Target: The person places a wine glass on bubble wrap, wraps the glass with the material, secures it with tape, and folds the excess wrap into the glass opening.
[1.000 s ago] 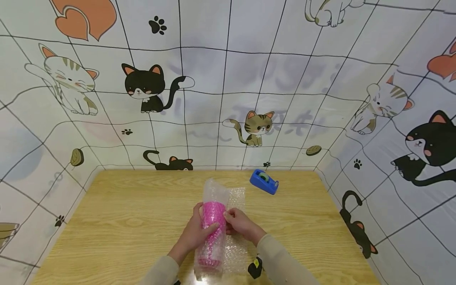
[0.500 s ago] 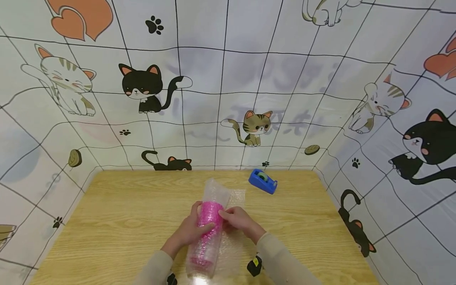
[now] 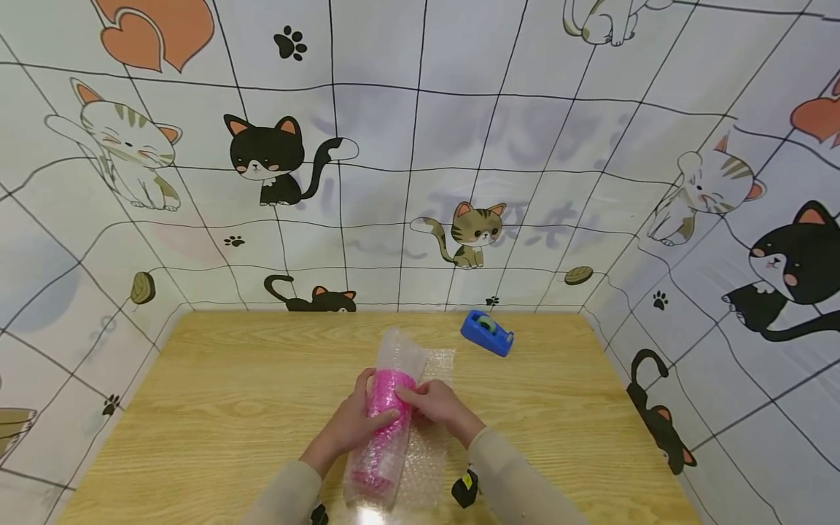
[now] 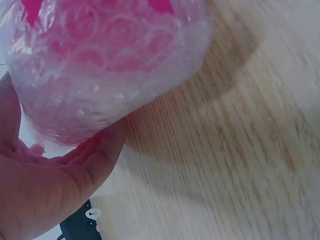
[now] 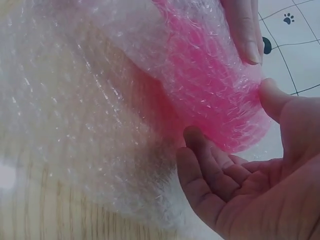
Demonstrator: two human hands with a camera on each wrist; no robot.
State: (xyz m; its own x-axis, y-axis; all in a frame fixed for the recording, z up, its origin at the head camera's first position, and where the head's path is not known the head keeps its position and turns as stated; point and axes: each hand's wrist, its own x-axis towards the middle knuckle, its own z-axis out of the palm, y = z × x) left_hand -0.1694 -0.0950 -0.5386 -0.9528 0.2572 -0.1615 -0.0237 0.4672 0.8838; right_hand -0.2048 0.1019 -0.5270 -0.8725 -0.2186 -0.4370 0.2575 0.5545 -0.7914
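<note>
The left hand (image 3: 353,429) grips the wrapped pink cylinder (image 3: 387,388) from its left side, thumb across the top; the right hand (image 3: 445,405) holds the right side, its thumb on the covering and its fingers curled low against it. The cylinder lies tilted between the two sets of fingers, and the tail of bubble wrap (image 3: 421,470) spreads flat below and right of it, running under the right fingers. Possible faults: if the left grip slackens, the cylinder may roll and the layers may loosen, since no tape is visible on the wrap. If the two hands pull unevenly, the wrap may skew; the slack sleeve beyond the fingertips at the far end could then slide off line. Excess thumb pressure could burst bubbles. Whether the right fingers catch the edge of the tail cannot be confirmed. The work surface is a wood-grain table (image 3: 249,386), with a blue tape dispenser (image 3: 487,334) near its far edge, beyond and to the right of the right fingers. White grid-lined sheeting (image 3: 374,138) printed with cartoon cats encloses the table behind and at both sides.
</note>
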